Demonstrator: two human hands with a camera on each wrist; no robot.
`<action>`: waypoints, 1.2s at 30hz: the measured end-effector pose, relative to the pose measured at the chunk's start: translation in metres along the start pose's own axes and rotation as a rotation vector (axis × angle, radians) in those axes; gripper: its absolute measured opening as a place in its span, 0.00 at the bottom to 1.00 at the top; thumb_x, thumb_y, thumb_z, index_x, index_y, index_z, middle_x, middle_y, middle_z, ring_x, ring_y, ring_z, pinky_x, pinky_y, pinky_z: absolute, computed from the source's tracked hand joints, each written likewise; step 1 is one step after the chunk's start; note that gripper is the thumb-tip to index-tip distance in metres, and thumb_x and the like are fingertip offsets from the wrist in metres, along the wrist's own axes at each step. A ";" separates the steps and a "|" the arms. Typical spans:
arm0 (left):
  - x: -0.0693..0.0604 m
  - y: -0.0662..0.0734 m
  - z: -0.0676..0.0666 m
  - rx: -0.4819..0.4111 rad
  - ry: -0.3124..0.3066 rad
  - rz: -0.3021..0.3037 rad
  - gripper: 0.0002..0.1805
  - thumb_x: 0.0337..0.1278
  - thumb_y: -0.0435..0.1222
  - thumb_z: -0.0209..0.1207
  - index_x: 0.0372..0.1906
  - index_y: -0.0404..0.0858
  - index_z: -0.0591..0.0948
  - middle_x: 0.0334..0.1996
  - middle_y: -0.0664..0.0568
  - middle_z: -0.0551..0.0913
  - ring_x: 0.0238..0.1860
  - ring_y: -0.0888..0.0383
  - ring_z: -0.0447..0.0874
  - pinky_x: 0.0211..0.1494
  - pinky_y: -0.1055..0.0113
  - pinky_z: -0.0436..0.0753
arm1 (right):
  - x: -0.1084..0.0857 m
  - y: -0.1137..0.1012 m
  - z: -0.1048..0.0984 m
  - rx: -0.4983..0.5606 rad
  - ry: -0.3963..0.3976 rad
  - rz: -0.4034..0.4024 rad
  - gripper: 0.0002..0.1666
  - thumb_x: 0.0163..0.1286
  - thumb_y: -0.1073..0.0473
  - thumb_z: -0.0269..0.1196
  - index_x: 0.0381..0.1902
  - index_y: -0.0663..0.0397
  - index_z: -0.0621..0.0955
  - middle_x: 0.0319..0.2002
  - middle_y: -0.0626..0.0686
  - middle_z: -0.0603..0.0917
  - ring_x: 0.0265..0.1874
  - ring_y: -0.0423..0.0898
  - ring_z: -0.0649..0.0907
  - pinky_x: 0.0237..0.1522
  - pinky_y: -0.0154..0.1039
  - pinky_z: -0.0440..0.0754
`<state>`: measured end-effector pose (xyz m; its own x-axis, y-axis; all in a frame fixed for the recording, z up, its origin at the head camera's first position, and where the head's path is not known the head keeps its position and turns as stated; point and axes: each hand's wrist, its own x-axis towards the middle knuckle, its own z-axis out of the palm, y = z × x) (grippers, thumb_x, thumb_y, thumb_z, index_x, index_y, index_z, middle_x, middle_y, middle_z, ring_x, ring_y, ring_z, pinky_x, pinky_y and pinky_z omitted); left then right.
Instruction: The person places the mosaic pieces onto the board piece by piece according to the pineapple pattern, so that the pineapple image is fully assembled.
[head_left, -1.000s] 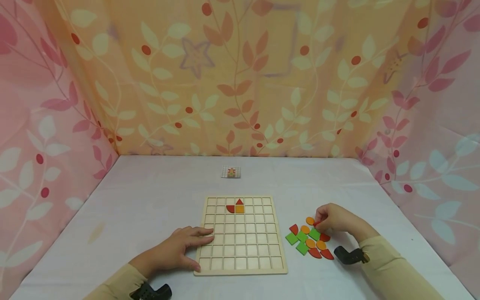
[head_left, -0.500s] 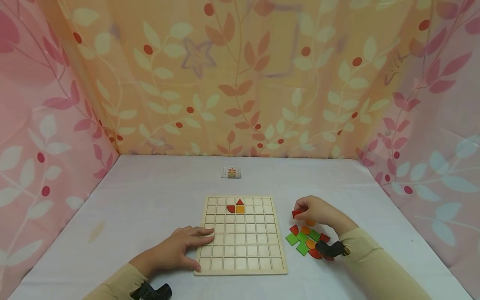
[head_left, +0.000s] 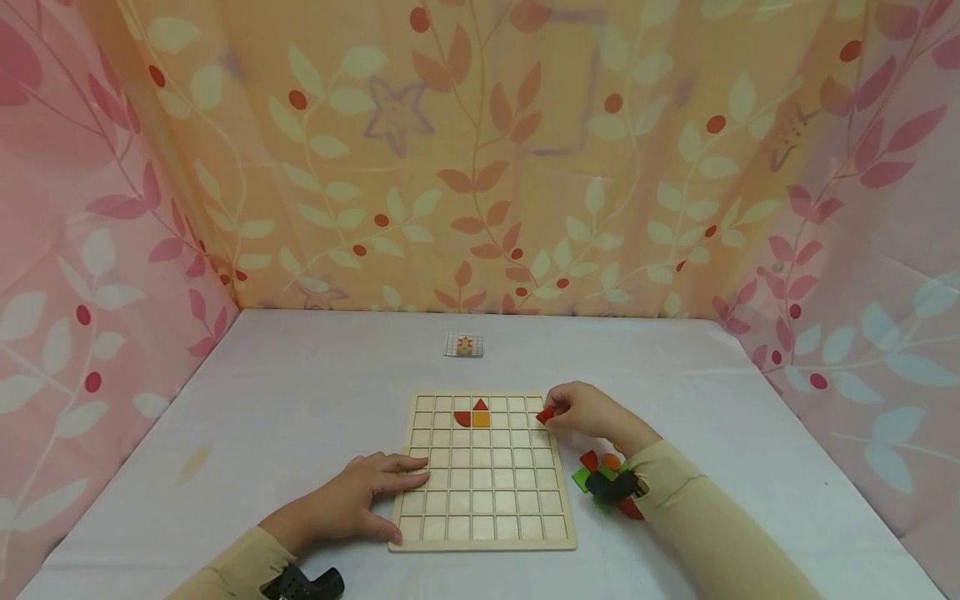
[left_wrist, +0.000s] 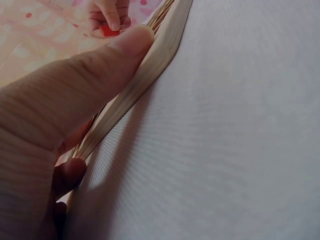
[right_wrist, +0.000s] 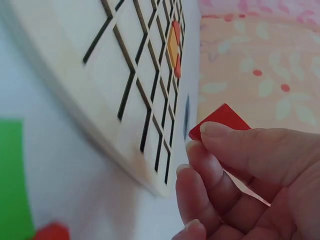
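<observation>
A wooden grid board (head_left: 480, 546) lies on the white table. Near its top, a red quarter-round piece (head_left: 462, 419), an orange square (head_left: 481, 419) and a red triangle (head_left: 480, 404) sit in cells. The left hand (head_left: 352, 500) rests on the board's left edge, its fingers extended over the rim and its thumb on the lower corner; the left wrist view shows the thumb (left_wrist: 85, 85) along the wooden edge. Over the board's upper right edge, the right hand (head_left: 592, 412) pinches a red piece (head_left: 545, 414) between thumb and fingers; in the right wrist view the red piece (right_wrist: 222, 119) is tilted.
Right of the board lies a pile of green, orange and red pieces (head_left: 588, 460), partly hidden under the right wrist's black camera (head_left: 611, 486). A small patterned card (head_left: 464, 344) lies behind the board. Floral curtains (head_left: 480, 167) stand at the back and sides.
The right hand has moved left from the loose pieces to the board's upper right edge, carrying the red piece. The left hand has stayed on the board's left edge.
</observation>
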<state>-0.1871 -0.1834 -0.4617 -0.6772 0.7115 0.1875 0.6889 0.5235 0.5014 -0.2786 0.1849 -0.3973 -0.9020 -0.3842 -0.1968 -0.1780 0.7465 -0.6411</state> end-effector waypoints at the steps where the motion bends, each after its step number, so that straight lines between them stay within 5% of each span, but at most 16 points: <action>1: 0.000 0.000 0.000 -0.003 -0.001 -0.001 0.42 0.35 0.61 0.62 0.62 0.51 0.71 0.64 0.58 0.66 0.59 0.58 0.65 0.51 0.55 0.60 | 0.002 -0.002 0.002 0.002 -0.002 0.006 0.04 0.56 0.59 0.66 0.25 0.50 0.80 0.20 0.47 0.74 0.25 0.45 0.71 0.27 0.38 0.65; 14: 0.000 -0.001 0.002 -0.015 -0.012 -0.020 0.42 0.35 0.61 0.62 0.63 0.53 0.70 0.64 0.59 0.66 0.59 0.60 0.64 0.50 0.55 0.59 | 0.031 -0.018 0.021 0.062 0.028 0.026 0.04 0.56 0.58 0.67 0.24 0.49 0.82 0.24 0.46 0.79 0.24 0.44 0.72 0.25 0.36 0.67; 30: 0.000 0.000 0.000 0.013 0.017 0.029 0.42 0.35 0.60 0.62 0.62 0.50 0.71 0.63 0.57 0.67 0.58 0.59 0.66 0.50 0.56 0.60 | 0.048 -0.026 0.040 0.202 0.054 0.063 0.03 0.58 0.61 0.64 0.26 0.54 0.82 0.26 0.49 0.81 0.26 0.43 0.77 0.27 0.34 0.74; 36: -0.001 0.000 0.001 0.019 0.023 0.043 0.42 0.36 0.60 0.62 0.62 0.49 0.71 0.63 0.56 0.67 0.57 0.58 0.66 0.49 0.55 0.60 | 0.049 -0.027 0.043 0.148 0.068 0.106 0.07 0.60 0.57 0.63 0.27 0.52 0.85 0.24 0.47 0.81 0.25 0.43 0.76 0.25 0.33 0.72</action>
<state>-0.1864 -0.1833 -0.4625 -0.6528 0.7226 0.2275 0.7218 0.5021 0.4763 -0.3010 0.1228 -0.4210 -0.9379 -0.2663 -0.2221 -0.0250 0.6908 -0.7226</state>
